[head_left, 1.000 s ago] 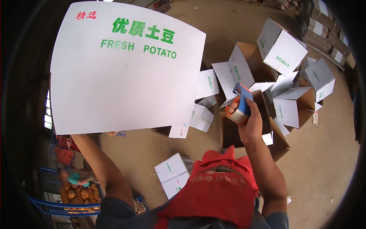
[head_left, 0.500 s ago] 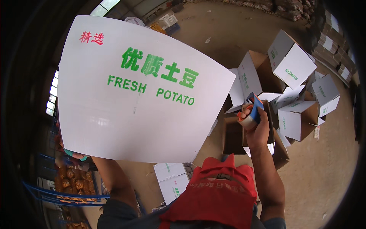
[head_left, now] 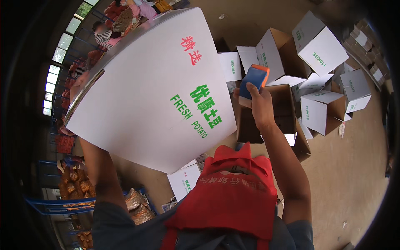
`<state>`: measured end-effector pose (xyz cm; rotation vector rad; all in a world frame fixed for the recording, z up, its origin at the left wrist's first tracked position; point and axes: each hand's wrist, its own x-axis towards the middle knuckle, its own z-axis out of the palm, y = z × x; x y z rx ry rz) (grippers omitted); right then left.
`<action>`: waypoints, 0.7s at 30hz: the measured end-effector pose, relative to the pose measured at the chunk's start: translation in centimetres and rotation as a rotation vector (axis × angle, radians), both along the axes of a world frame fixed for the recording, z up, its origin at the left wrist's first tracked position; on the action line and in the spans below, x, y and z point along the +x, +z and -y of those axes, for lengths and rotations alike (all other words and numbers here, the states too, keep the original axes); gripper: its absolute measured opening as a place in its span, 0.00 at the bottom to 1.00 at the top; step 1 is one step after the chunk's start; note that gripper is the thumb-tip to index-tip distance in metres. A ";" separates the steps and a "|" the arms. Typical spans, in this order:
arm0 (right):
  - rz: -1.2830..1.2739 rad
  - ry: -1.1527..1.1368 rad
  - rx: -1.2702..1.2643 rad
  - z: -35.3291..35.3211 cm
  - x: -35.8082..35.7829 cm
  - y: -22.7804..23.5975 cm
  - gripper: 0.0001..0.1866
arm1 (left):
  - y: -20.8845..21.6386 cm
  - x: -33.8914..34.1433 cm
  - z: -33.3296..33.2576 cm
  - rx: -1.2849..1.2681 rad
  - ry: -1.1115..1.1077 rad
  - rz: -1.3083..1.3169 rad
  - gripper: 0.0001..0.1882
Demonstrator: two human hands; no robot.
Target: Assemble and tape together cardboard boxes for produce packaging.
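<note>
A large white carton [head_left: 150,96] with green and red print fills the space in front of me, held up at a tilt. My left forearm [head_left: 100,166] reaches up behind its lower left edge, and the carton hides my left hand and its fingers. Just right of the carton, my right hand [head_left: 261,107] is wrapped round a blue and orange tape dispenser [head_left: 253,81]. The dispenser is apart from the carton's printed face.
Several open white cartons [head_left: 323,106] lie heaped to the right on the floor. Another white carton [head_left: 183,181] stands below the held one. Mesh sacks [head_left: 77,183] and a blue rail [head_left: 62,204] are at lower left. People [head_left: 107,35] work at upper left.
The carton has turned clockwise, and its upper left edge now shows. My right hand has moved up and left with the tape dispenser, whose blue side now faces me.
</note>
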<state>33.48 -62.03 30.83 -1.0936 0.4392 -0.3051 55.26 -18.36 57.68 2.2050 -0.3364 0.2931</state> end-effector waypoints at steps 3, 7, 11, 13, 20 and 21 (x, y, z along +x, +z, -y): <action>-0.130 0.163 -0.162 -1.8 0.4 -0.5 0.24 | 0.3 3.1 2.7 -0.345 -0.026 -0.150 0.15; -0.169 0.312 0.128 -3.8 0.2 -1.2 0.23 | 1.7 5.8 3.4 -0.373 -0.199 -0.361 0.16; -0.150 0.431 0.403 -5.4 -0.3 -1.5 0.21 | 3.2 9.2 4.1 0.149 -0.232 -0.248 0.34; -0.139 0.475 0.370 -5.8 -0.4 -1.6 0.21 | 3.1 10.3 5.6 0.134 -0.380 -0.291 0.34; -0.171 0.623 0.096 -7.4 -0.6 -4.3 0.23 | 1.5 6.1 13.5 -0.049 -0.437 -0.331 0.17; -0.152 0.611 0.175 -7.6 -0.5 -4.9 0.28 | 1.6 5.1 14.2 -0.090 -0.416 -0.477 0.18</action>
